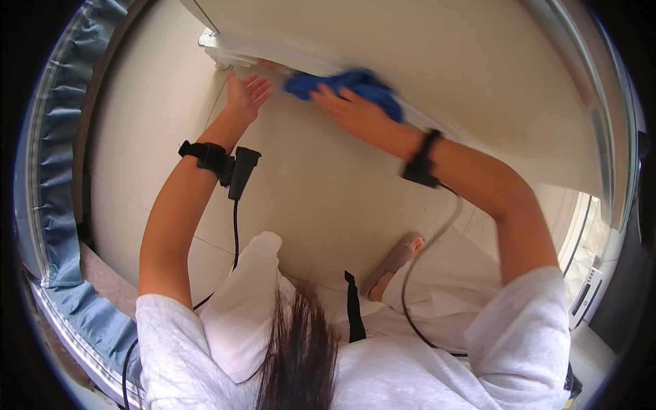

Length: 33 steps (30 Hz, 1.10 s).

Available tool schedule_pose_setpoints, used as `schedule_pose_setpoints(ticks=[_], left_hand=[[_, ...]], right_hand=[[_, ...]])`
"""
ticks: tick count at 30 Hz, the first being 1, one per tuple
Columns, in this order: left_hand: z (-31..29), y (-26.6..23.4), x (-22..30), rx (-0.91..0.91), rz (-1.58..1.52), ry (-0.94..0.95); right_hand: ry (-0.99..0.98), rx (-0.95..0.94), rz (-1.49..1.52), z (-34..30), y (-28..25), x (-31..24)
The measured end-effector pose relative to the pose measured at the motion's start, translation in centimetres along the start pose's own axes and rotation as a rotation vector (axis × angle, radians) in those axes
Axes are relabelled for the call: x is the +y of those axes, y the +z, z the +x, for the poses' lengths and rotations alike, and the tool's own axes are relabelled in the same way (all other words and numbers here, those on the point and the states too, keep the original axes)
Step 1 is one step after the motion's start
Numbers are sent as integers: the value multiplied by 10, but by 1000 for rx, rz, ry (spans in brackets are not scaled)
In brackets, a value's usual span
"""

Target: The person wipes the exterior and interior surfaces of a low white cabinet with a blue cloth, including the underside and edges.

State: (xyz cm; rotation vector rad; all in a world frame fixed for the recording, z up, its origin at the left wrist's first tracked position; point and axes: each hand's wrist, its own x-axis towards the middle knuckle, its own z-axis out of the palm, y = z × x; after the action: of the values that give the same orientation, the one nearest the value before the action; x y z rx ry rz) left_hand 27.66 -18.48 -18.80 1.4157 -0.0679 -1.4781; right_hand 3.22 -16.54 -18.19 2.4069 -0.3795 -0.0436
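Observation:
A blue cloth (369,85), blurred by motion, lies bunched along the lower edge of a large pale panel (437,55). My right hand (352,113) is on the cloth, its fingers stretched over the near side and the fabric gathered behind them. To the left, my left hand (249,94) is held with the palm turned up and the fingers apart, with nothing in it. It is close to the panel's lower left corner (222,55), where a whitish base strip shows.
Pale floor tiles (294,178) lie under my arms. A blue-grey gathered fabric cover (58,171) runs along the left side. Black straps with cables sit on both forearms, including a black device (242,174) on the left. My slippered foot (396,263) is below on the right.

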Motion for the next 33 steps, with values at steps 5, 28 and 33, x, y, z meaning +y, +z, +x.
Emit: schedule_pose_setpoints(ticks=[5,28,33], left_hand=[[25,1,-10,-23,32,-26],[32,-37,-23,64,-99,-99],[35,-41,-25,58,-102,-21]], right_hand=[[-154,-281,16,-186,-43,20],[89,296,12,255,66,23],[-96,270,93,187,61,29]])
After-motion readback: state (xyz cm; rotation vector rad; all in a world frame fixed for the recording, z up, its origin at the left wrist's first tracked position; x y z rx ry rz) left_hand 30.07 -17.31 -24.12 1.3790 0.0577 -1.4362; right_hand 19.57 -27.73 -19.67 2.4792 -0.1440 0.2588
